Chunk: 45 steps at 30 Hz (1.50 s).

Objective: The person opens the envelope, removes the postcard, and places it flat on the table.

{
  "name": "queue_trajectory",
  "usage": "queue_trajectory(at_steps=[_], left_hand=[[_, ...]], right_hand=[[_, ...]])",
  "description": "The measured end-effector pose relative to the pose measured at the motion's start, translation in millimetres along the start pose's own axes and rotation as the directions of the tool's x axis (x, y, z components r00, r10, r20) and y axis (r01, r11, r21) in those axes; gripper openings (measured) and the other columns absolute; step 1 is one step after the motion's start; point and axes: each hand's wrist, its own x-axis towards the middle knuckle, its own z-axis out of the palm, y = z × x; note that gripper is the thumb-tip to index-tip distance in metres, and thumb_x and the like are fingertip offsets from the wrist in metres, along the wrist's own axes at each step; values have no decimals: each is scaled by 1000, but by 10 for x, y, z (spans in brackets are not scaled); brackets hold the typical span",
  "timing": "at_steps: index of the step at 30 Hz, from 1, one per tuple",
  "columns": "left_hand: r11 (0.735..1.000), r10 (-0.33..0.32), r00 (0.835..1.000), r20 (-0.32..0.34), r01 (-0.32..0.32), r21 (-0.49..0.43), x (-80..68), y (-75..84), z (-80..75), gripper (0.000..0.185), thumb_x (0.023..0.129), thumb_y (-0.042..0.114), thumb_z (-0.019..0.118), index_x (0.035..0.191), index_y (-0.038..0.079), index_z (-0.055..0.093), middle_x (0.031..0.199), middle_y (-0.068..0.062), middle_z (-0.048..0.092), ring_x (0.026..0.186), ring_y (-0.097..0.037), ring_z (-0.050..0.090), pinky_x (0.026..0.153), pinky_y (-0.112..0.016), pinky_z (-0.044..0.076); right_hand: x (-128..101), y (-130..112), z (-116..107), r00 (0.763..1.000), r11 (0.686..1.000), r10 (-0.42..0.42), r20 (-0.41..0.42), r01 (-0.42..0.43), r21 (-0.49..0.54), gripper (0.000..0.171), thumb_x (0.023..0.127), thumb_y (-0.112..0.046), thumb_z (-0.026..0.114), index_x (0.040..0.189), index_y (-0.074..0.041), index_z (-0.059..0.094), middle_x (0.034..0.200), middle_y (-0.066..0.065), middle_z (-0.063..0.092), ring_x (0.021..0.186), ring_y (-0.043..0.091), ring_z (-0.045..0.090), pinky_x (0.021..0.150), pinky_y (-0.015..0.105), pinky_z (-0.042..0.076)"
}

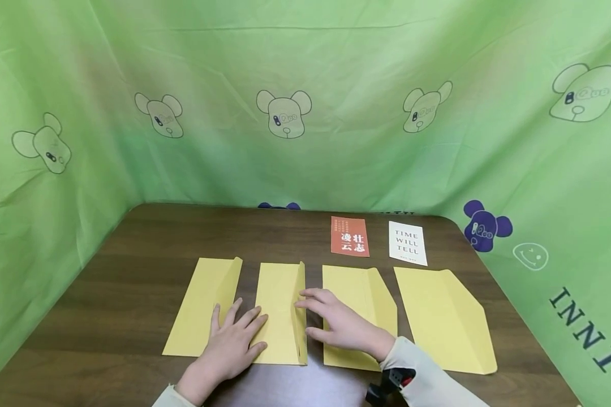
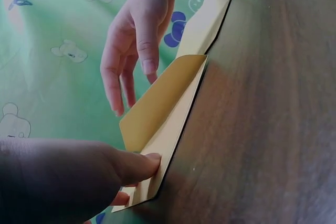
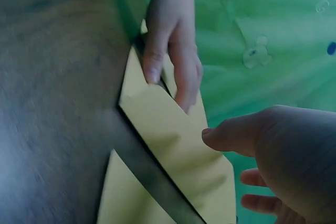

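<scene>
Head view: presses second envelope from left [image 1: 277, 294], on table [image 1: 107, 294], with spread left grip [image 1: 231, 343]; poises loosely parted right grip [image 1: 338, 324] nearer raised flap [image 2: 157, 108], along envelope's long right edge.

Left hand [image 1: 231, 343] is held palm down; its fingers [image 1: 249, 316] are spread and extended, with the thumb [image 1: 257, 349] set apart toward the right hand [image 1: 338, 323]. Left wrist [image 1: 193, 383] is angled up from lower left. Right hand is held with its fingers directed leftward, slightly bent, thumb parted from them; in the left wrist view they are pointed downward. Right forearm [image 1: 430, 373], sleeved, is extended from lower right. A gap is left between both hands.
</scene>
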Motion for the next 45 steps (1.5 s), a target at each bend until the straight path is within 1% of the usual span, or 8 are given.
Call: queue_trajectory(at_steps=[5,9,12,19,27,33,39,45], left_hand=[[1000,-10,1000,-3,10,-3,3,-10,6,48,92,38,66,134,14,62,142,-5,54,139,-44,33,106,-74,12],[1000,-12,1000,-5,12,-6,9,-15,1,48,92,38,67,134,14,62,142,-5,54,139,-44,32,106,-75,12],[1000,-12,1000,-4,12,-10,11,-14,-6,48,92,38,67,134,14,62,143,-5,54,140,-44,32,106,-75,12],[1000,-4,1000,-4,4,-20,25,-15,-16,49,91,38,68,134,15,62,142,-5,54,140,-44,31,106,-75,12],[999,1,1000,-3,-1,-43,40,-18,-36,49,91,37,69,134,14,62,142,-6,54,140,-45,31,106,-75,10],[999,-3,1000,-4,3,-54,20,-21,-26,49,91,36,69,134,13,62,142,-6,54,140,-45,31,106,-75,9],[998,-12,1000,8,13,-59,5,-30,-2,50,91,38,69,135,15,61,143,-5,54,140,-44,30,106,-76,9],[998,-15,1000,11,15,-58,17,-49,24,51,91,39,68,135,16,61,143,-4,54,140,-44,30,106,-75,9]], right_hand=[[22,-59,77,997,996,-81,10,81,-36,47,90,-20,72,133,-10,60,148,18,43,134,34,41,105,50,42],[46,-87,129,988,984,-152,1,151,-97,44,90,-24,72,131,-11,62,147,18,45,135,35,41,105,51,41],[57,-105,154,985,975,-171,14,171,-143,43,92,-27,70,131,-12,62,146,17,47,136,35,41,107,52,39],[49,-122,166,984,951,-176,37,179,-251,43,93,-34,68,130,-12,62,142,14,51,138,36,39,108,53,37],[-25,-120,2,987,922,-155,36,158,-354,35,87,-38,74,112,-13,71,132,12,58,140,38,35,108,54,36],[-106,-104,-76,992,893,-96,82,123,-434,37,84,-42,75,107,-13,73,121,9,61,139,39,37,112,51,32],[-165,-29,-51,988,878,-125,87,151,-454,37,83,-42,74,106,-13,72,122,11,62,134,40,43,111,51,34],[-209,7,-38,987,893,-108,115,148,-425,40,87,-39,71,115,-11,69,129,15,59,128,38,49,108,48,38]])
